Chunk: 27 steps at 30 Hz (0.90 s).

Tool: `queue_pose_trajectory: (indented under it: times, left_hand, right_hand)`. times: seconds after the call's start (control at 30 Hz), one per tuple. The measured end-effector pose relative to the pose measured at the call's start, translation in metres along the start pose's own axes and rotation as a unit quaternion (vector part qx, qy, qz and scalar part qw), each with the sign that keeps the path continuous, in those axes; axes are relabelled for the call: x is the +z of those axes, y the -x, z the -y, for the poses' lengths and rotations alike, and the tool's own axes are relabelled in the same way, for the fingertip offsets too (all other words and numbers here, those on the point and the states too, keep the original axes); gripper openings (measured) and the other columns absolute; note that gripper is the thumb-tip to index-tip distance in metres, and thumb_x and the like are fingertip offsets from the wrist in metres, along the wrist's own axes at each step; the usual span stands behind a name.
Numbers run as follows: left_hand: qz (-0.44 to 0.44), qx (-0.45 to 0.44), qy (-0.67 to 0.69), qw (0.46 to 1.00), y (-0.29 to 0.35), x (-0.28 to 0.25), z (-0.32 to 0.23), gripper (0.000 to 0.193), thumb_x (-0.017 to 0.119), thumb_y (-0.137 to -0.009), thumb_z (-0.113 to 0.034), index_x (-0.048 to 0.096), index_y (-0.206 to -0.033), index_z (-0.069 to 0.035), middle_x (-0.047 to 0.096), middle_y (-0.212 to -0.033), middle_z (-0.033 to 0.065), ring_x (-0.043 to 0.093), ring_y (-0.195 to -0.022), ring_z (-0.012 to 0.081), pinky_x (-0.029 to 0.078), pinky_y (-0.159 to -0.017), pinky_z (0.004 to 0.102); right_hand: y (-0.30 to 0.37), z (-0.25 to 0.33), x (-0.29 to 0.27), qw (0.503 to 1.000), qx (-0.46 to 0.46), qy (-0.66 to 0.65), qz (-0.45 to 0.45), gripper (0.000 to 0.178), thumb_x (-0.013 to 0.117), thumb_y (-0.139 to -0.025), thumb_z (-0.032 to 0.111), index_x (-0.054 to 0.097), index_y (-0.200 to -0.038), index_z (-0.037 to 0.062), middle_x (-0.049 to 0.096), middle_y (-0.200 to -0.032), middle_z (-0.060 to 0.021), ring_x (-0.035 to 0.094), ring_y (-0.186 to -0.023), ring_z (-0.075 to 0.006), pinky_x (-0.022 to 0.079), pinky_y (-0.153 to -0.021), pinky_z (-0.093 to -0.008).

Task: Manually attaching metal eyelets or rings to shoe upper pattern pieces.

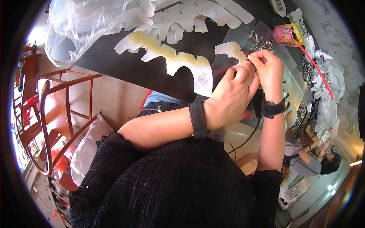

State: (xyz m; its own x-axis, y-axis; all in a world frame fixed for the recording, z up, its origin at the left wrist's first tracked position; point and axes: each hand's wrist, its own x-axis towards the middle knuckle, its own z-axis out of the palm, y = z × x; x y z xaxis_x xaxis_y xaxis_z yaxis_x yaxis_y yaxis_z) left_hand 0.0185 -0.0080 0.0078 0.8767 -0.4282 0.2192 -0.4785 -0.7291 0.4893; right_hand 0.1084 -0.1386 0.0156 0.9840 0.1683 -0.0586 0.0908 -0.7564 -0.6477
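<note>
wooden chair [45, 91] left | pale tiled floor [110, 89] | bright lamp [356, 163] right

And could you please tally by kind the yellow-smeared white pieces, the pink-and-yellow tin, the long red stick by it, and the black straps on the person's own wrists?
Yellow-smeared white pieces: 2 (one lying apart, one held)
Pink-and-yellow tin: 1
Long red stick: 1
Black wrist straps: 2 (left, right)
Total: 6
</note>
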Motion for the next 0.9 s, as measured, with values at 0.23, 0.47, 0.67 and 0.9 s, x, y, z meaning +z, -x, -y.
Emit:
queue_pose_trajectory:
  times: [0.23, 0.47, 0.67, 0.9]
  left_hand:
    - [-0.004, 0.001, -0.014, 1.0, 0.001, 0.001, -0.001, 0.094, 0.074, -0.06, -0.051, 0.041, -0.126, 0.007, 0.042, -0.129, 0.0291, 0.044, -0.107, 0.03, 0.037, -0.095, 0.0363]
    - [-0.01, 0.002, 0.002, 1.0, 0.002, 0.002, 0.001, 0.091, 0.075, -0.06, -0.051, 0.043, -0.125, 0.006, 0.043, -0.128, 0.0275, 0.044, -0.108, 0.0301, 0.036, -0.096, 0.0362]
    - [-0.029, 0.003, 0.027, 0.999, 0.003, 0.001, 0.001, 0.088, 0.076, -0.06, -0.05, 0.045, -0.124, 0.004, 0.041, -0.13, 0.0256, 0.045, -0.106, 0.0291, 0.039, -0.094, 0.036]
    - [-0.025, 0.019, 0.032, 0.999, 0.005, -0.001, 0.002, 0.08, 0.075, -0.061, -0.048, 0.049, -0.117, 0.003, 0.045, -0.118, 0.0176, 0.046, -0.103, 0.0284, 0.039, -0.094, 0.0369]
  right_hand:
    - [0.0, -0.012, -0.002, 0.998, -0.062, 0.024, -0.01, 0.006, 0.066, -0.079, 0.005, 0.065, -0.084, 0.0007, 0.066, -0.074, -0.0098, 0.062, -0.061, -0.0183, 0.049, -0.058, -0.0292]
    - [-0.002, -0.001, -0.002, 0.997, -0.046, 0.067, 0.015, 0.006, 0.064, -0.079, 0.003, 0.063, -0.084, 0.0004, 0.065, -0.073, -0.0107, 0.062, -0.062, -0.0205, 0.049, -0.058, -0.0306]
    - [0.0, -0.007, -0.005, 0.997, -0.057, 0.056, 0.016, 0.006, 0.064, -0.079, 0.003, 0.063, -0.084, 0.0009, 0.065, -0.072, -0.011, 0.062, -0.061, -0.0219, 0.049, -0.058, -0.0313]
    - [-0.003, 0.0, -0.012, 0.991, -0.08, 0.105, 0.001, 0.009, 0.065, -0.077, 0.001, 0.063, -0.085, 0.0011, 0.063, -0.078, -0.0128, 0.062, -0.067, -0.0267, 0.049, -0.062, -0.0356]
